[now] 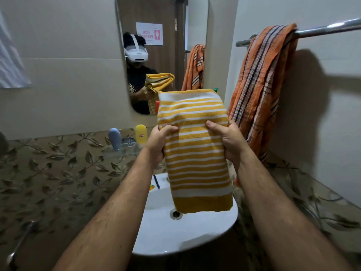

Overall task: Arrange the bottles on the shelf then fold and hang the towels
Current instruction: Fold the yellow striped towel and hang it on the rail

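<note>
Both hands grip the folded yellow striped towel (195, 151) at about mid-height, the left hand (160, 142) on its left edge and the right hand (227, 140) on its right, thumbs pressed on the front. The towel hangs upright over the sink (175, 237), long axis vertical, fold at the top. The rail (328, 28) lies up and to the right, on the side wall, so the right hand is nearer. An orange towel (261, 90) already drapes over the rail's near end; bare rail shows farther right. Two bottles (128, 136) stand on the small shelf (119, 152).
</note>
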The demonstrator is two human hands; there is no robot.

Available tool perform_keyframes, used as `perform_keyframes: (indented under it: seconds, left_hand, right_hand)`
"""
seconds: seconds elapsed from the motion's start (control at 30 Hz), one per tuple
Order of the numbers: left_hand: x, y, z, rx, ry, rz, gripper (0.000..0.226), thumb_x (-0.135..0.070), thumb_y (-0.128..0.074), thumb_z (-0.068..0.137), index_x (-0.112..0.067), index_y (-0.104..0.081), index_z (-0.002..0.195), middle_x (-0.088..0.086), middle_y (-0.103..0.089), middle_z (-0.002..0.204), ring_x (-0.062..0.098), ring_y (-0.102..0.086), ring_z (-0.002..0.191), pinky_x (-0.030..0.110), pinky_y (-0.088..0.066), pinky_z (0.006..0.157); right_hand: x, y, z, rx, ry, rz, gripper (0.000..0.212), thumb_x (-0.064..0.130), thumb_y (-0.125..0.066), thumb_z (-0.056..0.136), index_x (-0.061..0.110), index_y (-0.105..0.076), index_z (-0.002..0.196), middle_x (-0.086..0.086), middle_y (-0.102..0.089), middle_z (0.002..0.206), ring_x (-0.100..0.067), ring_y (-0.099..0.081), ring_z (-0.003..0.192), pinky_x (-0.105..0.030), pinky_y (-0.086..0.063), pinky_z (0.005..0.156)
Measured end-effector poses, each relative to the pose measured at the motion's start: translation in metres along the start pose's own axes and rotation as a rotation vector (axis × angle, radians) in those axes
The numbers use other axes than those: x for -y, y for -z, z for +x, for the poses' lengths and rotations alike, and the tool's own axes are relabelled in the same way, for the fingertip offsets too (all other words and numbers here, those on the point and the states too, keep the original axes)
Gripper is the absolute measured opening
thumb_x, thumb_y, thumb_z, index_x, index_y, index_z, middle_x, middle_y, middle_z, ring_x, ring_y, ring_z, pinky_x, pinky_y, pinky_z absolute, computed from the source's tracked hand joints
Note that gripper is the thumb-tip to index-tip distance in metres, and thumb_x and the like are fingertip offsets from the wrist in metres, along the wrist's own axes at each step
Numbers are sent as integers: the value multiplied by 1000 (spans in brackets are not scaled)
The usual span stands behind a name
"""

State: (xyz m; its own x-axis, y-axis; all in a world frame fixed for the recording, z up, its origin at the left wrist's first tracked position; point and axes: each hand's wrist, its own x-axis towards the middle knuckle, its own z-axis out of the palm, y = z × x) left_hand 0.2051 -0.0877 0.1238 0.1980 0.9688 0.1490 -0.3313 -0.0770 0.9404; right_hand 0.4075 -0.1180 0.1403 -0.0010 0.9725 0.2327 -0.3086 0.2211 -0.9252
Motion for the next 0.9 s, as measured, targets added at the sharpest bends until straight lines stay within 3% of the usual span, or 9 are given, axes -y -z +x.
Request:
perform_keyframes:
  seconds: [0.13, 0.23, 0.37, 0.47, 0.6, 0.67, 0.77, 0.83, 0.9]
  left_hand:
    - [18, -13, 14, 131, -10, -2, 54, -33, -65, 83, -10, -55, 131, 14, -68, 121, 31, -67, 110, 43, -57, 87]
    - [31, -30, 23, 130, -33, 40, 54, -30, -70, 81, -8, -57, 130, 15, -69, 120, 31, -67, 109, 48, -55, 91]
    - [29, -62, 41, 37, -111, -19, 32, -20, -67, 91, -9, -60, 121, 13, -72, 108, 28, -71, 99, 39, -60, 76]
    - [24, -82, 58, 29, -167, -49, 19, -21, -63, 94, -16, -62, 112, 13, -70, 111, 29, -69, 104, 46, -57, 87]
    - [18, -101, 74, 59, -213, -112, 54, -36, -69, 83, -8, -57, 127, 16, -68, 118, 31, -67, 108, 53, -54, 93]
    - [14, -107, 78, 102, -235, -126, 51, -36, -69, 83, -10, -58, 125, 16, -68, 119, 30, -67, 109, 52, -54, 94]
    - [4, -113, 84, 172, -276, -132, 17, -25, -63, 94, -21, -62, 109, 8, -71, 110, 21, -70, 103, 44, -56, 91]
    - [-5, -119, 85, 203, -310, -133, 11, -20, -60, 95, -20, -61, 106, 0, -71, 100, 9, -71, 91, 30, -58, 82]
    - [-14, -125, 85, 249, -336, -135, 14, -19, -59, 96, -15, -60, 109, -2, -70, 97, 4, -71, 86, 24, -57, 77]
  right_hand:
    - [12, 11, 3, -131, 119, -72, 13, 2, -66, 90, 8, -68, 102, -12, -73, 98, -29, -71, 93, -43, -60, 82]
    - [21, 21, 5, -199, 185, -130, 11, 3, -67, 90, 10, -70, 97, -9, -75, 95, -27, -73, 91, -42, -60, 81]
    - [37, 35, 4, -247, 245, -201, 13, 8, -68, 91, 13, -69, 103, -8, -75, 100, -25, -73, 95, -42, -60, 83]
    - [53, 40, 1, -251, 261, -263, 23, 14, -70, 90, 17, -64, 112, -7, -74, 107, -22, -72, 99, -40, -59, 86]
    - [70, 38, -6, -282, 323, -380, 27, 13, -71, 89, 19, -63, 115, -5, -73, 109, -20, -72, 100, -38, -59, 87]
    - [76, 34, -9, -320, 368, -403, 30, 10, -69, 90, 14, -62, 119, -5, -74, 108, -21, -72, 100, -38, -59, 85]
    - [85, 24, -10, -405, 444, -440, 21, 6, -66, 91, 19, -66, 108, 6, -76, 92, -14, -73, 93, -30, -59, 78]
    - [92, 18, -14, -479, 484, -478, 20, 4, -65, 92, 20, -66, 103, 12, -76, 84, -8, -73, 87, -25, -59, 74]
    - [100, 11, -19, -556, 521, -542, 19, 6, -66, 92, 21, -67, 104, 11, -76, 87, -9, -73, 89, -29, -60, 78]
